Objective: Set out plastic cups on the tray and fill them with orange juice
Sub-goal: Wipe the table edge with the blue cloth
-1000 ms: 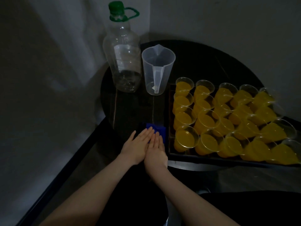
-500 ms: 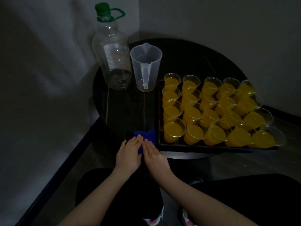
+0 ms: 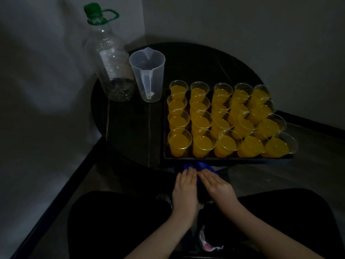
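1. the clear plastic cups [image 3: 222, 120] stand packed rim to rim in rows on the tray [image 3: 224, 159], each a tapered round cup with opaque orange juice [image 3: 180, 142] well up its wall.
2. the tray is dark, rectangular and shallow-lipped – it sits on the right half of the round black table [image 3: 130, 128], its near edge jutting past the table's front rim.
3. just below that near edge a crumpled blue cloth [image 3: 197, 166] shows, soft and folded; how much of it lies under the hands cannot be told.
4. the left hand [image 3: 184, 191] lies palm down with fingers straight and close together, fingertips at the cloth.
5. the right hand [image 3: 216, 186] lies flat beside it, fingers extended and angled inward over the cloth – neither hand curls round anything.
6. left of the tray a translucent measuring jug [image 3: 148, 75] stands upright, spout at the far side, handle facing the camera.
7. beside the jug stands a large clear ribbed bottle [image 3: 111, 60] with a green cap and green loop handle; it looks almost empty.
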